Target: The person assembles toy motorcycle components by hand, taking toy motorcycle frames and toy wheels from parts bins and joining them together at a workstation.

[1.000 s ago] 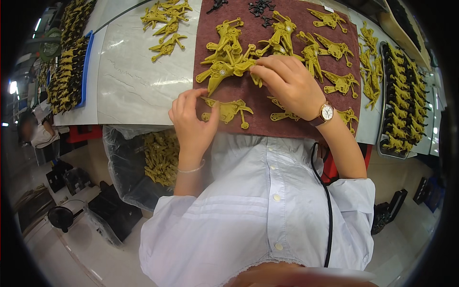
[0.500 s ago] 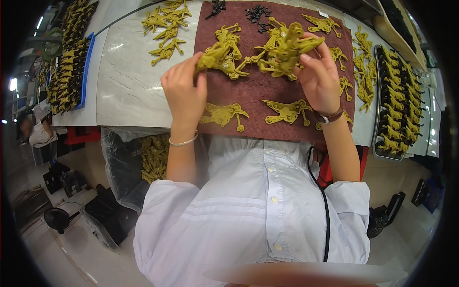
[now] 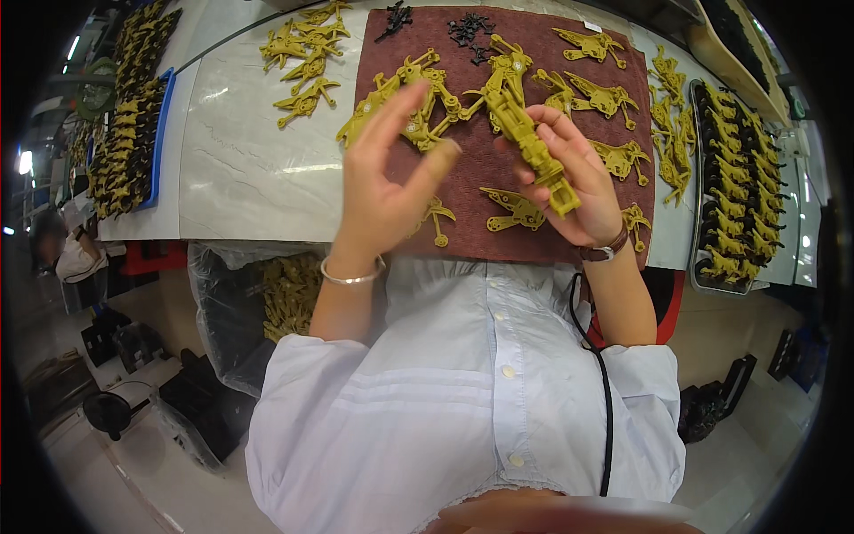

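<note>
- The right hand (image 3: pixel 569 178) pinches a yellow plastic part (image 3: pixel 532 147) in its fingers, raised above the brown mat (image 3: pixel 485 160) near the table's front edge.
- The left hand (image 3: pixel 387 182) is empty, fingers spread loosely.

Factory assembly bench, toy or model parts. Dozens of identical yellow-green moulded plastic parts (image 3: pixel 302 67) sit in batches on a white worktop (image 3: pixel 240 160) and a maroon mat (image 3: pixel 498 218). Racked finished pieces in trays (image 3: pixel 738 178), bagged stock (image 3: pixel 285 294) under the bench.
</note>
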